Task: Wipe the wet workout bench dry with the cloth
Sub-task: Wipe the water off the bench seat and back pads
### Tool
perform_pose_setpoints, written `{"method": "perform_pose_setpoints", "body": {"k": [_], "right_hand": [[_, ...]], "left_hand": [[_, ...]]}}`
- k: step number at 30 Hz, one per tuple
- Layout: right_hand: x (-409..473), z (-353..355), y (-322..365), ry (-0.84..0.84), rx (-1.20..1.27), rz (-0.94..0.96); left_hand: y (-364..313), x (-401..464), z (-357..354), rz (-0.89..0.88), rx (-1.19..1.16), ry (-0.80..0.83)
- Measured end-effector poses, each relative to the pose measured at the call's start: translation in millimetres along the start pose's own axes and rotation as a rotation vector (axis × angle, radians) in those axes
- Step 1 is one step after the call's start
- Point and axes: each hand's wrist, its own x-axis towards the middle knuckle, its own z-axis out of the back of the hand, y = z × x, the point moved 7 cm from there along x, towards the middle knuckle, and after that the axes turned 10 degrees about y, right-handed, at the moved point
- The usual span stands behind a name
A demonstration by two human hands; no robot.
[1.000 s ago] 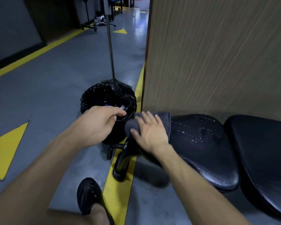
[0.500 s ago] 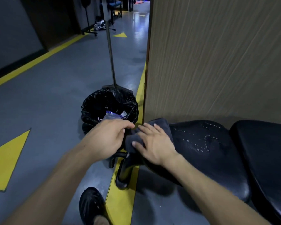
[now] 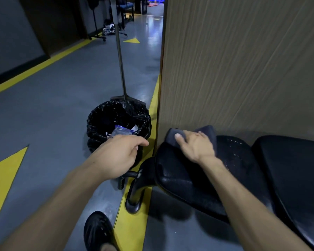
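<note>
Grey painted floor (image 3: 49,113) with yellow lines and a yellow triangle runs past a wood-grain panel (image 3: 243,69) that stands right behind the black padded bench (image 3: 179,176). On the bench's left end pad, at its far left corner beside the panel's edge, the right hand (image 3: 196,145) lies palm down with fingers spread flat, pressing the dark grey cloth (image 3: 209,132) against the pad; the thumb tip rests on the cloth's left part, and the cloth's far edge rises a little against the panel. Just right of that hand the same pad is speckled with water drops (image 3: 234,154), most of them toward its back edge and middle. A second black pad (image 3: 294,171) sits just beside it to the right, a narrow gap between the two. Below the left end of the pad a black curved frame leg (image 3: 134,196) comes down onto the yellow floor line. The left hand (image 3: 120,156) hangs in the air off the bench's left end, loosely curled with fingers bent inward and holding nothing, apart from both cloth and pad. Beyond it stands a bin lined with a black plastic bag (image 3: 119,122), some blue and white wrappers inside, and a thin metal pole (image 3: 120,57) rises from just behind the bin. One black shoe (image 3: 98,230) shows near the bottom edge, on the grey floor beside the yellow line
</note>
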Motion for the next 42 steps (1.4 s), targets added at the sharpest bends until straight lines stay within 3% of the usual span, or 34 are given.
{"method": "perform_pose_setpoints", "body": {"k": [5,10,14,18,21,23,25,28,32,37,42], "right_hand": [[-73.0,-18.8,38.3,-0.036,0.025,0.269],[-144.0,-30.5,6.5,-0.112,-0.088,0.31],[-152.8,-16.3,-55.8,-0.189,-0.071,0.203],[-173.1,1.3,-149.4,-0.267,0.106,-0.1],[-176.5,1.6,-141.8,-0.339,0.165,-0.239],[-183.6,-7.7,-97.3,-0.38,0.149,-0.17],[-199.1,-24.8,-55.1,-0.306,0.111,-0.005],[-216.2,-29.7,-53.7,-0.242,0.043,0.099],[-195.3,-14.5,-99.4,-0.216,-0.009,0.069],[-133.1,15.0,-179.5,-0.181,0.187,-0.208],[-176.0,-10.5,-118.5,-0.232,0.013,-0.085]], "left_hand": [[-35.5,25.2,-4.8,-0.082,0.065,-0.032],[-59.5,42.0,-20.5,-0.098,0.085,-0.008],[-54.9,40.6,-33.7,-0.063,0.074,0.037],[-45.6,26.3,-35.9,-0.044,0.1,0.025],[-39.4,17.7,-41.6,-0.027,0.116,0.009],[-41.9,14.2,-52.6,-0.034,0.126,0.014],[-47.6,13.5,-63.5,-0.042,0.127,0.042],[-56.1,22.4,-65.2,-0.023,0.128,0.048],[-54.3,50.5,-64.6,0.059,-0.014,-0.038],[-44.0,72.5,-89.4,0.146,-0.163,-0.098],[-30.5,97.4,-91.0,0.201,-0.229,-0.199]]}}
